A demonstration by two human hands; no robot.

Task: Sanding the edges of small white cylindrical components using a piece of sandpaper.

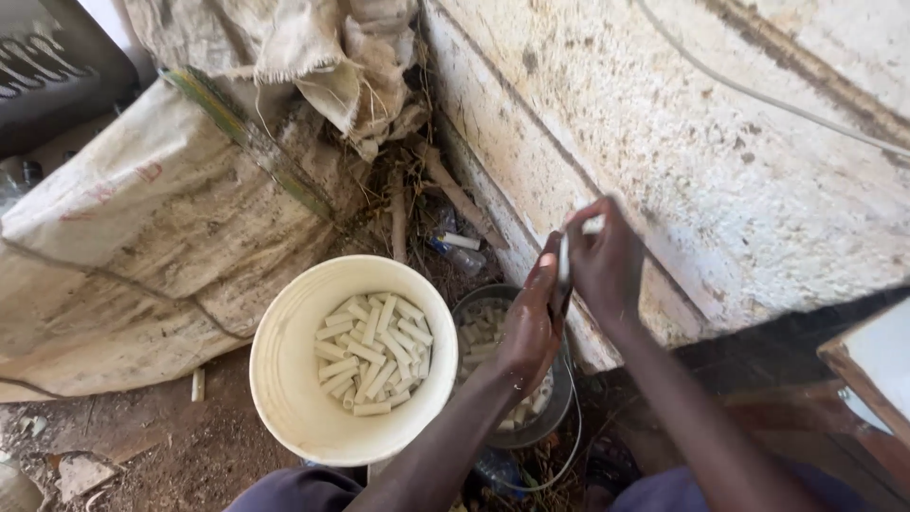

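My left hand [529, 320] and my right hand [607, 261] meet above a dark metal bowl [561, 398]. Between them they hold a thin dark blade-like tool [563, 275]. My right hand also pinches a short pale tube piece [592, 226] at its fingertips. The dark bowl holds several pale tube pieces and is partly hidden by my left forearm. To its left stands a white plastic bucket [284, 379] with a heap of similar short cream-coloured tube pieces [373, 353] at its bottom.
A stained pale wall [720, 161] rises on the right. Large worn woven sacks [161, 228] lie at left and top. Sticks and litter sit in the corner [445, 218]. Bare dirt floor [142, 446] is at lower left. A wooden edge [858, 370] shows at right.
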